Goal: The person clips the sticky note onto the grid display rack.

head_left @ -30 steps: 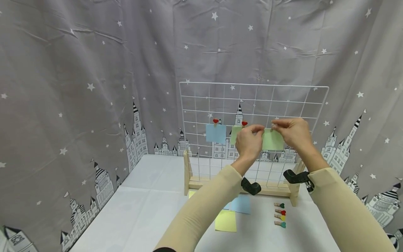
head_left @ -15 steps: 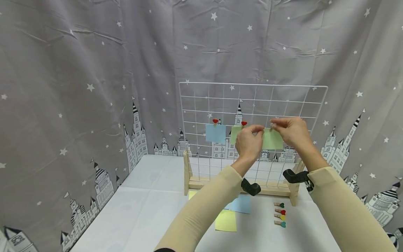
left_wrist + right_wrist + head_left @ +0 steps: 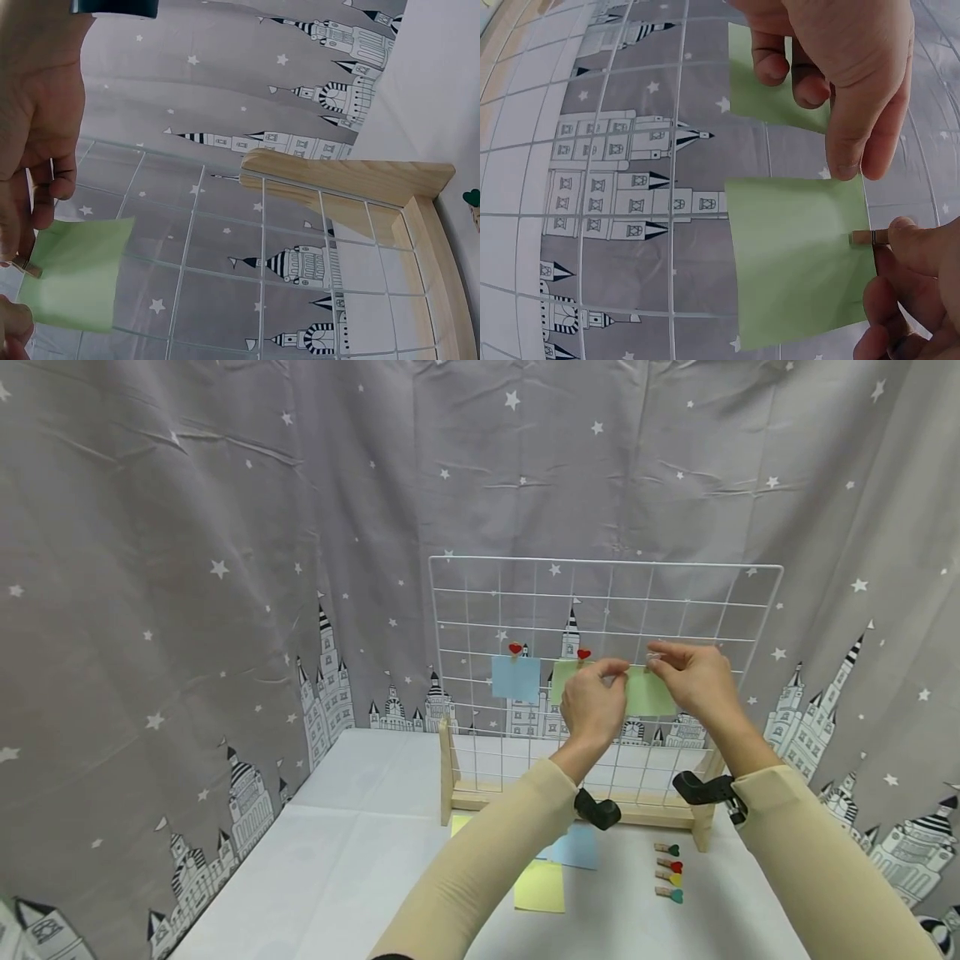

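Observation:
My left hand [image 3: 596,702] pinches the upper left corner of a green paper note [image 3: 648,692] against the wire grid. My right hand [image 3: 697,677] pinches a small wooden clothespin [image 3: 866,237], which sits on that note's top edge. Seen from the left wrist, the clothespin [image 3: 27,267] bites on the note by the grid wire. Left of my hands hang a second green note [image 3: 562,681], partly behind my left hand, and a blue note [image 3: 516,677]. Each carries a red heart clothespin at the top.
The white wire grid [image 3: 480,589] stands in a wooden base [image 3: 652,814] on a white table. Several heart clothespins [image 3: 670,878] lie in a column at the right. Yellow [image 3: 540,887] and blue notes [image 3: 576,846] lie in front, partly behind my left sleeve.
Almost nothing differs: both hands stay at the green note's top edge. My right hand tilts very slightly, and the whole head view shifts a little.

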`<state>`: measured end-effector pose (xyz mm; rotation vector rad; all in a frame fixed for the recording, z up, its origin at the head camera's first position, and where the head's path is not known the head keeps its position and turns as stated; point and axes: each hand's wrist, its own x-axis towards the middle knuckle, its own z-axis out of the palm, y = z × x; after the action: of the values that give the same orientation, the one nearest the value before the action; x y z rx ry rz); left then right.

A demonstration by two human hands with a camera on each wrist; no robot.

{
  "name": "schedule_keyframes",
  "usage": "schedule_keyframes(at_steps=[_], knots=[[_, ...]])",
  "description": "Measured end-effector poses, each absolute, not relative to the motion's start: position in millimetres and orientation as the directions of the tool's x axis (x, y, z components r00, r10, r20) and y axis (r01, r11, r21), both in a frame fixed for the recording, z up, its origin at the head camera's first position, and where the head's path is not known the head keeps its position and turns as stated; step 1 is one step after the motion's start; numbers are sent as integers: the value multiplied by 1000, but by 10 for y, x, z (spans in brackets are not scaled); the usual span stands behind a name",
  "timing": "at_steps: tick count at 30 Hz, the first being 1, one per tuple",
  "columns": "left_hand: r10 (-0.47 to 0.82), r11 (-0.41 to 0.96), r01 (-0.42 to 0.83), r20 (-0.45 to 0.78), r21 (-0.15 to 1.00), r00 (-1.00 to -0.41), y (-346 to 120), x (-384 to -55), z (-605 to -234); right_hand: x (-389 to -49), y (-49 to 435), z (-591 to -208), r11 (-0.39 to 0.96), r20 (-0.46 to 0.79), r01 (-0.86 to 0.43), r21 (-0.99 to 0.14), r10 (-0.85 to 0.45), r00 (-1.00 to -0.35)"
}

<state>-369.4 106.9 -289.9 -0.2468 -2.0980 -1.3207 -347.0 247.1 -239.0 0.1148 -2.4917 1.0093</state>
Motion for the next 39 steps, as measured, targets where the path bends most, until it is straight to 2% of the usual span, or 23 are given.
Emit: schedule_keyframes(at_steps=[12, 23, 30, 39], knots=[[-155, 476, 475, 603, 740, -783, 1026, -3692, -2965, -3393, 2441, -2425, 707, 498, -300, -641, 85, -863], [-123, 462, 510, 622, 725, -773, 998, -3679, -3014, -3329, 2468, -2456, 687, 454, -283, -670, 77, -888], [-95, 492, 513, 629, 703, -771, 964, -3667, -3034, -3299, 2467, -2490, 700, 471, -307, -645, 47, -881], [-67, 456, 559, 653, 693, -755, 908, -3647, -3044, -3265, 2470, -2539, 692, 469, -317, -648, 35, -882]])
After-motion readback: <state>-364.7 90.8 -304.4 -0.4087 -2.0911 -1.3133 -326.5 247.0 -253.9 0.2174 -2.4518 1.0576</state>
